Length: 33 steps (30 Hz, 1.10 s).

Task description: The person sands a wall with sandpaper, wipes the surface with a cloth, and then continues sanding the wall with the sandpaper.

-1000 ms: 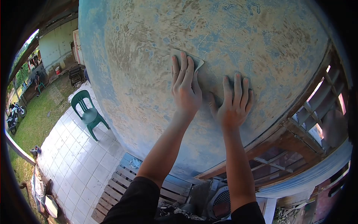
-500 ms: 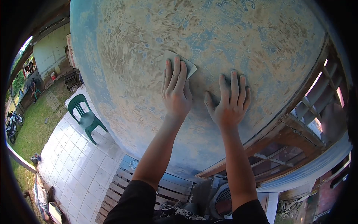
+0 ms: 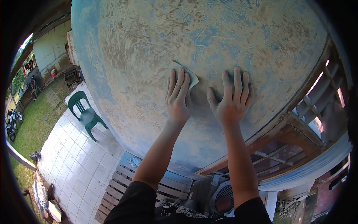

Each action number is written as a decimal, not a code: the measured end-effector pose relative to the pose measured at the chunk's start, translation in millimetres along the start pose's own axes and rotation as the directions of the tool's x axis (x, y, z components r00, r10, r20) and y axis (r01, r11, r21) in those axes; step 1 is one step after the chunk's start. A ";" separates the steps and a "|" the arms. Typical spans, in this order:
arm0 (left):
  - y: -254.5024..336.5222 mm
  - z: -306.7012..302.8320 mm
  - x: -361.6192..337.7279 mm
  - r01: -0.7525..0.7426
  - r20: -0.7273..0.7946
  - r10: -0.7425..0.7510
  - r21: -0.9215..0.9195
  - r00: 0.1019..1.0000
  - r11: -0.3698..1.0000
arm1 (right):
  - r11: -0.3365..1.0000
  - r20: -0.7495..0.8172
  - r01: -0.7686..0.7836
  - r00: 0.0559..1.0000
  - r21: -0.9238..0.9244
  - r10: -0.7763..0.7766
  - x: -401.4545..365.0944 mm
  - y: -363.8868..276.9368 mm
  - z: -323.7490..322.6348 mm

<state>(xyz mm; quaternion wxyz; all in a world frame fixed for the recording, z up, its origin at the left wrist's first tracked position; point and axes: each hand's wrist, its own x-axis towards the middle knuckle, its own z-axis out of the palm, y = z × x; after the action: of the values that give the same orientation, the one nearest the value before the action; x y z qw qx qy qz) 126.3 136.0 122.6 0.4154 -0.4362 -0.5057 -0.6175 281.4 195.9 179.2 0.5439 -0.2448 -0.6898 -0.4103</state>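
Observation:
A pale sheet (image 3: 193, 79), perhaps sandpaper, lies flat against the patchy blue and tan wall (image 3: 149, 44). My left hand (image 3: 178, 98) presses it there, fingers stretched upward over it, with its right corner showing beside them. To the right, my right hand (image 3: 232, 100) rests on the bare wall with its fingers spread and nothing in it. Grey dust coats both hands. The wall surface shows cracks and mottled blue patches around them.
A slatted wooden bench (image 3: 123, 183) stands below at the wall's foot. On the white tiles (image 3: 80, 160) at left is a green plastic chair (image 3: 87, 116). A wooden window frame (image 3: 294, 123) borders the wall at right. A person (image 3: 34, 87) is far off at left.
My left hand and the sheet have moved slightly down and to the right on the wall. My right hand has shifted slightly right, still flat.

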 end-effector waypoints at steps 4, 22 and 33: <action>-6.8 -1.0 -13.7 -0.044 0.062 0.043 0.009 0.997 0.999 | 1.000 -0.009 -0.011 1.000 0.004 0.011 -3.8 -1.3 0.8; 16.7 15.4 51.2 -0.046 -0.043 0.044 -0.046 0.998 0.998 | 0.997 0.006 -0.058 0.998 0.047 0.058 -3.9 -2.9 0.3; -3.1 12.2 38.9 -0.158 0.003 0.158 0.012 0.987 0.987 | 0.998 0.006 -0.055 0.998 0.032 0.055 -4.0 -3.0 0.2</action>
<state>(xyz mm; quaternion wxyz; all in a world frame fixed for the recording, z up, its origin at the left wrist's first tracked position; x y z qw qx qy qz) 114.1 145.7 160.4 0.4653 -0.4729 -0.4737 -0.5792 280.1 194.9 174.5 0.5569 -0.2559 -0.6909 -0.3834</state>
